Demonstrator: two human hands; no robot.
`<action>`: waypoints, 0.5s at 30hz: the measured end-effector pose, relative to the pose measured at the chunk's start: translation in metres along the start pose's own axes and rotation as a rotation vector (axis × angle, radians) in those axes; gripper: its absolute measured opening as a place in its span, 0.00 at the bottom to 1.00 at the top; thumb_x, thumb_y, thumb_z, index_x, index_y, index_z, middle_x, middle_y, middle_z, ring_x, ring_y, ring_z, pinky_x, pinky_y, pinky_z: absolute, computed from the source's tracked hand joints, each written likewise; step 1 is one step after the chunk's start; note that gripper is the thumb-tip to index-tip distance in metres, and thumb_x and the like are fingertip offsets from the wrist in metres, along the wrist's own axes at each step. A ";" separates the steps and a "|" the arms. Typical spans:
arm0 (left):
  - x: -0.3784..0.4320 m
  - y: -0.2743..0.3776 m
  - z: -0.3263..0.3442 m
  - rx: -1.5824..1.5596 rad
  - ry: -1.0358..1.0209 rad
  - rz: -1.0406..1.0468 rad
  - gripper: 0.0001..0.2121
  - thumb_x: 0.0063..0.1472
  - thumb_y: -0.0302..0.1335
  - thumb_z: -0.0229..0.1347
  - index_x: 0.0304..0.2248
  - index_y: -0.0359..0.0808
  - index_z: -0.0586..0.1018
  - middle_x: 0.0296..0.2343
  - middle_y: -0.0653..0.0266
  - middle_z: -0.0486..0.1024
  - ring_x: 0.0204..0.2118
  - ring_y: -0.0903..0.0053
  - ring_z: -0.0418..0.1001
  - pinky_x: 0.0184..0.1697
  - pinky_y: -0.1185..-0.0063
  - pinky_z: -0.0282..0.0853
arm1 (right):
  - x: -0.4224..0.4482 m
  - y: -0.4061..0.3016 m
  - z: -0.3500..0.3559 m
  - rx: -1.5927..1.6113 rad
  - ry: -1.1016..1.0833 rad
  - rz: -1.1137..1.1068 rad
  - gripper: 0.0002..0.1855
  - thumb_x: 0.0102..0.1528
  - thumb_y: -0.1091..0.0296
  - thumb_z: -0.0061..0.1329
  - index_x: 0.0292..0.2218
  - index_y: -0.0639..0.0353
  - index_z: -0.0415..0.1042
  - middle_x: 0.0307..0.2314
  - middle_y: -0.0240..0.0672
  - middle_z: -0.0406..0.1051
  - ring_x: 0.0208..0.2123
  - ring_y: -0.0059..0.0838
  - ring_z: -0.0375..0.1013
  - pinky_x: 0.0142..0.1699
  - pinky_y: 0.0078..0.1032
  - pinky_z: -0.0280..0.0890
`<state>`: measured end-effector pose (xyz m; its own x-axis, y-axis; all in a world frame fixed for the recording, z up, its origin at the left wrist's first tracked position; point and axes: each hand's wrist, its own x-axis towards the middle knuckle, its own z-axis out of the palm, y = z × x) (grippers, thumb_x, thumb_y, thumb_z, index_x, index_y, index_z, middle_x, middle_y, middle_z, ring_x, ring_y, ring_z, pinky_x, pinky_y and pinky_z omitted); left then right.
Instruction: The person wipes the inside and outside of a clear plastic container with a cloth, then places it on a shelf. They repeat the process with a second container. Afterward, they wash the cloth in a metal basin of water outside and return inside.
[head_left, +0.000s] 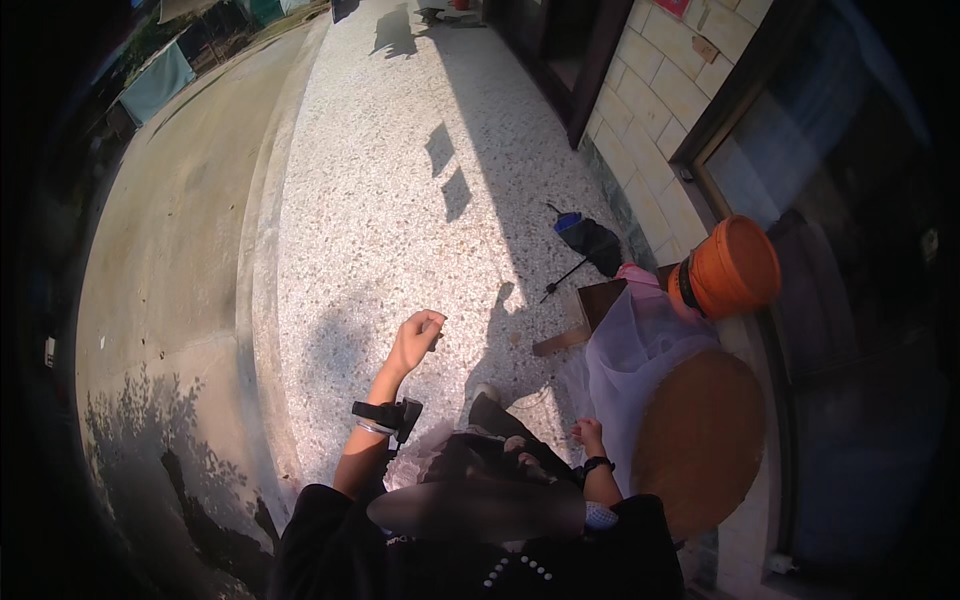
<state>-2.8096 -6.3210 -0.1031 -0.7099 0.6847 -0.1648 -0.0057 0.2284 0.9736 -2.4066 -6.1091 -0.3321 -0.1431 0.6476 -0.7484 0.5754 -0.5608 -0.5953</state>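
My left hand (418, 341) is raised in front of me over the speckled terrazzo floor (360, 180), its fingers curled in. A small dark patch shows by its fingertips, too small to tell as a thing or a shadow. Low at my right side, my right hand (589, 433) has loosely bent fingers. It is nearest to a sheer pale lavender cloth (637, 345) and a round brown top (701, 442); whether it touches the cloth is unclear. A shoe (486, 391) of mine is forward on the floor.
An orange lidded bucket (731, 262) stands by the window on the right. Near it are a dark wooden piece of furniture (601, 304) and a black and blue folding umbrella (589, 238) on the floor. Along the left, a step edge (262, 225) borders a concrete yard (172, 225).
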 end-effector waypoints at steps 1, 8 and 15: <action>0.026 0.006 -0.009 -0.020 0.015 -0.011 0.09 0.60 0.31 0.49 0.33 0.32 0.74 0.19 0.71 0.69 0.20 0.88 0.64 0.22 0.86 0.60 | 0.041 -0.055 0.023 -0.018 -0.056 -0.152 0.09 0.54 0.68 0.40 0.36 0.61 0.66 0.24 0.36 0.71 0.24 0.26 0.73 0.26 0.22 0.68; 0.229 0.036 -0.106 -0.066 0.319 -0.111 0.12 0.62 0.34 0.47 0.34 0.32 0.73 0.16 0.73 0.65 0.20 0.87 0.65 0.22 0.86 0.62 | 0.157 -0.422 0.169 0.082 -0.353 -0.688 0.10 0.58 0.66 0.40 0.38 0.61 0.68 0.27 0.33 0.71 0.27 0.22 0.72 0.30 0.18 0.67; 0.466 0.005 -0.177 0.016 0.313 -0.243 0.11 0.61 0.33 0.49 0.32 0.31 0.73 0.16 0.72 0.65 0.18 0.86 0.65 0.20 0.86 0.61 | 0.318 -0.513 0.221 0.204 -0.251 -0.379 0.09 0.57 0.64 0.43 0.37 0.56 0.68 0.25 0.32 0.71 0.26 0.23 0.73 0.29 0.20 0.68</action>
<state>-3.2655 -6.1234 -0.1475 -0.8696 0.3659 -0.3315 -0.1907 0.3704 0.9091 -2.9256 -5.7297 -0.3290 -0.5155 0.6952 -0.5009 0.2799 -0.4159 -0.8653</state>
